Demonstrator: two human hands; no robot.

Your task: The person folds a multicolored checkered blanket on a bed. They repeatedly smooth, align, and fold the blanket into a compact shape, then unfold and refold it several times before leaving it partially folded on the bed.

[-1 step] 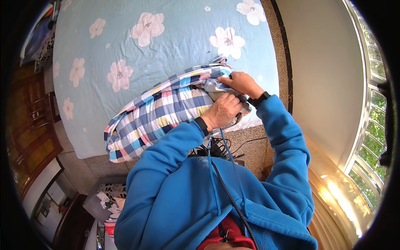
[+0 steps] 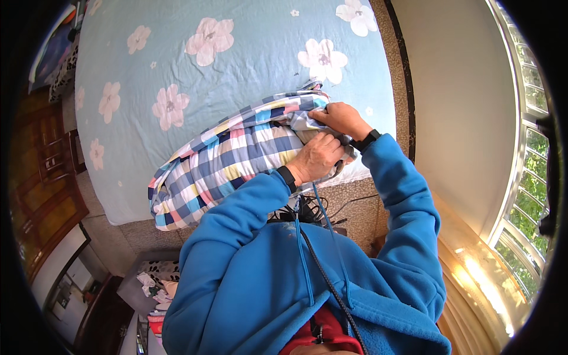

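A padded quilt (image 2: 236,148) in blue, white, pink and yellow checks lies bunched in a long curved bundle along the bed's near edge. At its right end, my left hand (image 2: 316,158) is closed on the cloth, knuckles up. Just beyond it, my right hand (image 2: 345,120) pinches a fold of the same quilt between thumb and fingers. Both hands nearly touch. The fingertips of each are partly hidden, and dark and grey cloth shows between them.
The bed (image 2: 236,77) has a light blue sheet with pale flowers. Dark cables (image 2: 310,210) lie on the floor close to my body. A grey bin (image 2: 139,284) of clothes stands at lower left. A wall (image 2: 455,106) and barred window (image 2: 526,195) are at right.
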